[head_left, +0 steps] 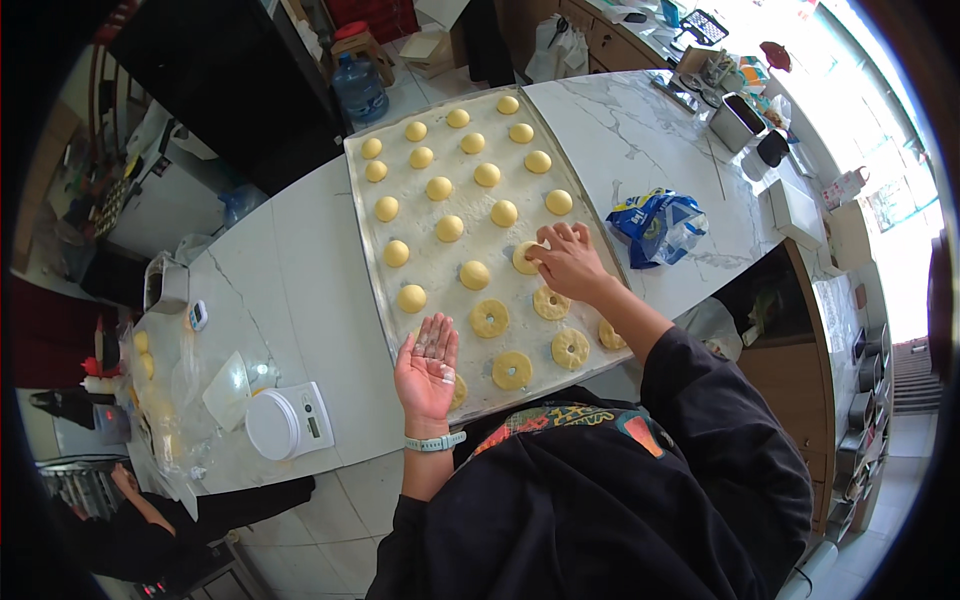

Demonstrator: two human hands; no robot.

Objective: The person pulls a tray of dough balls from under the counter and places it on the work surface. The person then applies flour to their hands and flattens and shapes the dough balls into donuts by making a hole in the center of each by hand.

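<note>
A large baking tray (410, 330) dusted with flour holds rows of pale yellow dough balls (487, 175). Toward its near end lie several flattened dough rings (512, 370) with a hole in the middle. My right hand (572, 262) reaches over the tray, its fingers curled down onto a dough ball (524, 258) at the near right; the fingertips partly cover it. My left hand (428, 368) is held palm up above the tray's near left edge, fingers stretched out, white flour on palm and fingers. Behind it a dough ring (458, 392) is partly hidden.
Right of the tray lies a crumpled blue plastic bag (657, 228) on the marble counter (590, 120). A white kitchen scale (290, 420) and a small timer (197, 316) stand to the left. A metal loaf tin (738, 122) is at the far right. Another person's arm (145, 500) shows lower left.
</note>
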